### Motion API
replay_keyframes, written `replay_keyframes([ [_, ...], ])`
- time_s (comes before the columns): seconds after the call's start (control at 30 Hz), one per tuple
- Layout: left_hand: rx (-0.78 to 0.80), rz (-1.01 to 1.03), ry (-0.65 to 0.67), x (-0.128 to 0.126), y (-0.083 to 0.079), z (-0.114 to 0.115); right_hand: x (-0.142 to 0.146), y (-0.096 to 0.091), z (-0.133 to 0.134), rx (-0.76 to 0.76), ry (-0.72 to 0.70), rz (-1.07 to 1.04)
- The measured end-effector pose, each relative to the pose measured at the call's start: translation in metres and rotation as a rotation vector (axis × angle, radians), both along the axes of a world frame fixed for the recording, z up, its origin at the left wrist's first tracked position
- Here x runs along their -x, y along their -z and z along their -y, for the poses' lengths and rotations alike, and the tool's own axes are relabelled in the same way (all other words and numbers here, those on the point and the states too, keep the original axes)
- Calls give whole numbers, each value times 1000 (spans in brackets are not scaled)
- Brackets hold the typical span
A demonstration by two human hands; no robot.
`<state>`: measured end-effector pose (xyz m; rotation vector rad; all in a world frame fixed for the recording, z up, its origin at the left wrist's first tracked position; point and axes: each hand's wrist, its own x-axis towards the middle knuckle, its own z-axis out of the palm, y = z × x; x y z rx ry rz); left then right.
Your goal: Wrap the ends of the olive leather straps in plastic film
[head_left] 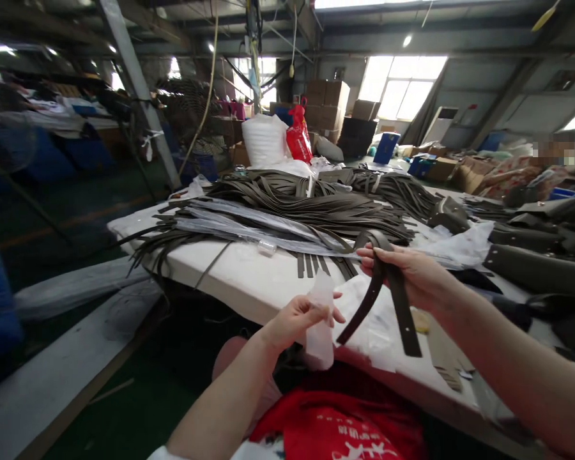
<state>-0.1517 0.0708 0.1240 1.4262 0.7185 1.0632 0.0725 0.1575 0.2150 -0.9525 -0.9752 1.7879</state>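
Note:
My right hand [407,271] is closed on a dark grey-brown strap [401,313], which is looped over at the top. Its two ends hang down, and small holes show in them. Lower and to the left, my left hand [299,319] pinches a narrow, see-through plastic bag [320,348] that hangs upright from the fingers. Bag and strap are apart. Behind both hands a long pile of similar straps [287,204] lies across the white table [239,281]. Several short strap pieces [311,265] lie at the pile's near side.
Clear plastic bags [371,319] lie on the table below my right hand. At right are dark leather-like bag pieces [541,262], with another person [531,166] behind them. A white foam roll [264,140] and a red bag [298,137] stand at the back. A grey post [141,89] rises at left.

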Motion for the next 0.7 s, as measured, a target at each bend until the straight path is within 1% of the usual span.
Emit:
replay_keyframes([
  [0.07, 38, -34, 100, -11, 5, 8, 13, 18, 1, -7, 47, -72],
  [0.13, 83, -39, 173, -22, 16, 13, 20, 36, -2, -22, 93, -114],
  [0.17, 100, -31, 183, -26, 23, 15, 20, 45, -4, -33, 97, -120],
  [0.23, 114, -22, 147, -31, 36, 18, 16, 64, -7, -36, 26, -96],
  [0.33, 95, -64, 3, -30, 47, 18, 5, 95, -5, 23, -161, 5],
  [0.4, 46, -122, -91, -28, 49, 15, -1, 115, 4, 73, -218, 70],
  [0.47, -30, -182, -129, -29, 45, 13, 0, 133, 18, 115, -255, 106],
  [0.57, -157, -244, -55, -35, 36, 12, 7, 150, 40, 169, -277, 68],
  [0.63, -206, -304, -8, -39, 33, 12, 12, 152, 47, 182, -190, 34],
  [0.7, -249, -408, -22, -39, 32, 13, 11, 147, 46, 136, -38, 48],
])
